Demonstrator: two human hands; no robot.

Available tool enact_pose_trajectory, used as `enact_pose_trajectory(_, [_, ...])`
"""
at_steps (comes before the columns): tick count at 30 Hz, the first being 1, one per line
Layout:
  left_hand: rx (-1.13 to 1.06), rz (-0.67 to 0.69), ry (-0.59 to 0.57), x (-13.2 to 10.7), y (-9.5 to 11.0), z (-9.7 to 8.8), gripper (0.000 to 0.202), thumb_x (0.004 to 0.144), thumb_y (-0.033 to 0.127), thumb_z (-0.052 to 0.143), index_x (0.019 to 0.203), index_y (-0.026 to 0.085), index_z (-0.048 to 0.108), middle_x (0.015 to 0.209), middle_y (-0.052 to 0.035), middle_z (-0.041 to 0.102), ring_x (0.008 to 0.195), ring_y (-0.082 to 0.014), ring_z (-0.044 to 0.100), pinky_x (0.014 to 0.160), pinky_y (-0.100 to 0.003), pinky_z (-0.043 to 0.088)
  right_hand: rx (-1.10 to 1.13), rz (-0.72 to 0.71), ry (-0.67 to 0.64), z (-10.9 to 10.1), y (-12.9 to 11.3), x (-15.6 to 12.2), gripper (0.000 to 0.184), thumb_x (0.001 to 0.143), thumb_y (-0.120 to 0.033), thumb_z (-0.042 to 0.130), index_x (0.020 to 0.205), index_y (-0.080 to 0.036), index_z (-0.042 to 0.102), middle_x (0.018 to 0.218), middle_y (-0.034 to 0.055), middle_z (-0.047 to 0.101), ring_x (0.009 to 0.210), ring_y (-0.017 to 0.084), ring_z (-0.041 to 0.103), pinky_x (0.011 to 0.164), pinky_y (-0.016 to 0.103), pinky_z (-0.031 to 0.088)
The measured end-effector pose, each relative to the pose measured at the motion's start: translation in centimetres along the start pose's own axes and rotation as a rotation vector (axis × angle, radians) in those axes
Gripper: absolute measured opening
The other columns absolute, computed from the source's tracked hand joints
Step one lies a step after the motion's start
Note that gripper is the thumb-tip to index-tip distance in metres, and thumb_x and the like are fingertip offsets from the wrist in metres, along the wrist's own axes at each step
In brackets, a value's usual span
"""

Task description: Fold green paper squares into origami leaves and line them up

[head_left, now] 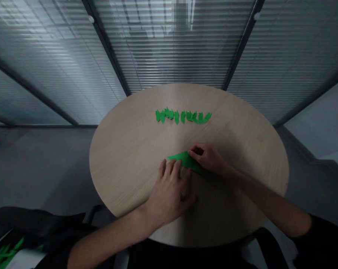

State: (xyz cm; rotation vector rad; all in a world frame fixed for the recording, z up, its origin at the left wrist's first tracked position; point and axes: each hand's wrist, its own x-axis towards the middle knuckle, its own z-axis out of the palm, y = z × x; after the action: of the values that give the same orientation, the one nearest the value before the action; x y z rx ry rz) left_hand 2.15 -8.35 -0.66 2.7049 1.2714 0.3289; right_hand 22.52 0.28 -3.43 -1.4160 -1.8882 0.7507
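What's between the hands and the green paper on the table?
Nothing visible. The left hand has its fingertips on the green paper, and the right hand pinches its right end. The row of green paper cutouts lies apart, further across the wooden table.

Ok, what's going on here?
One person is working at a round wooden table with bare hands. Their right hand has curled fingers at the upper edge of a pointed piece of green paper, while their left hand lies spread at its lower edge. Further across the table, a row of small, leaf-like green paper cutouts lies flat. More green pieces show at the lower left, off the table.
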Motion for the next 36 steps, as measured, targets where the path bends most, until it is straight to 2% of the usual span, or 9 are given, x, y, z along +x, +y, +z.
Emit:
enact_pose_trajectory(3, [-0.006,0.074,-0.009,0.4,0.3,0.5,0.056,0.092,0.050,0.066,0.127,0.007,0.066,0.135,-0.0229,0.062,0.130,-0.0411,0.055,0.120,-0.063,0.039,-0.001,0.001,-0.005,0.0,0.0,0.0,0.017,0.089,-0.029,0.066,0.075,-0.018,0.068,0.066,0.0009,0.068,0.060,0.015,0.061,0.059,0.026,0.043])
enact_pose_trajectory(6, [0.011,0.079,-0.003,0.6,0.5,1.1,0.048,0.094,0.049,0.064,0.121,0.009,0.067,0.128,-0.0191,0.067,0.123,-0.0376,0.060,0.118,-0.058,0.044,-0.002,0.001,0.005,0.0,0.0,0.1,0.018,0.088,-0.029,0.067,0.074,-0.018,0.067,0.065,0.0007,0.068,0.060,0.015,0.060,0.059,0.026,0.043])
enact_pose_trajectory(12, [0.036,0.069,-0.026,0.6,1.0,1.2,0.065,0.095,0.057,0.064,0.136,0.007,0.061,0.132,-0.0205,0.064,0.128,-0.0411,0.056,0.120,-0.063,0.040,0.000,0.003,0.002,0.0,-0.2,0.0,0.018,0.089,-0.030,0.066,0.075,-0.018,0.068,0.066,0.0007,0.067,0.060,0.015,0.060,0.059,0.027,0.044])
enact_pose_trajectory(18, [0.003,0.070,-0.071,0.5,1.4,0.6,0.062,0.091,0.057,0.070,0.142,0.024,0.060,0.137,-0.0177,0.057,0.134,-0.0454,0.049,0.115,-0.072,0.039,-0.011,0.003,-0.007,0.0,-0.1,0.0,0.017,0.089,-0.030,0.066,0.076,-0.018,0.068,0.065,-0.0001,0.065,0.060,0.015,0.059,0.059,0.026,0.044])
enact_pose_trajectory(22, [-0.024,0.097,-0.042,0.3,1.1,0.7,0.063,0.090,0.059,0.070,0.144,0.028,0.060,0.137,-0.0169,0.056,0.134,-0.0454,0.047,0.114,-0.074,0.037,0.004,-0.002,-0.010,0.0,0.0,0.0,0.018,0.089,-0.030,0.066,0.076,-0.018,0.068,0.066,0.0002,0.067,0.061,0.015,0.060,0.060,0.026,0.044])
enact_pose_trajectory(24, [-0.043,0.102,-0.026,0.4,0.9,0.8,0.067,0.088,0.059,0.071,0.145,0.025,0.059,0.136,-0.0172,0.057,0.132,-0.0441,0.049,0.115,-0.071,0.038,0.005,-0.001,-0.008,0.0,0.0,0.0,0.019,0.089,-0.031,0.066,0.075,-0.018,0.068,0.066,0.0001,0.066,0.060,0.015,0.059,0.059,0.026,0.044])
enact_pose_trajectory(28, [-0.030,0.057,-0.040,0.9,0.7,0.9,0.068,0.093,0.057,0.067,0.135,0.004,0.062,0.127,-0.0210,0.064,0.121,-0.0394,0.057,0.115,-0.059,0.046,-0.002,-0.010,0.000,0.0,0.0,0.1,0.018,0.089,-0.029,0.066,0.074,-0.019,0.067,0.065,0.0000,0.066,0.060,0.015,0.059,0.059,0.027,0.043])
enact_pose_trajectory(30, [-0.009,0.053,-0.050,1.0,0.7,0.8,0.065,0.095,0.055,0.064,0.131,0.002,0.064,0.126,-0.0214,0.065,0.121,-0.0385,0.057,0.117,-0.057,0.044,0.000,-0.011,-0.004,0.0,0.0,0.1,0.018,0.089,-0.029,0.066,0.074,-0.018,0.067,0.065,0.0002,0.066,0.060,0.015,0.059,0.059,0.027,0.043])
enact_pose_trajectory(36, [0.027,-0.014,-0.049,0.3,0.3,0.3,0.064,0.093,0.058,0.066,0.143,0.018,0.062,0.137,-0.0202,0.058,0.134,-0.0463,0.048,0.116,-0.075,0.034,0.010,-0.011,-0.009,0.0,0.0,0.1,0.016,0.089,-0.029,0.066,0.075,-0.019,0.067,0.065,0.0002,0.067,0.060,0.015,0.059,0.059,0.027,0.042])
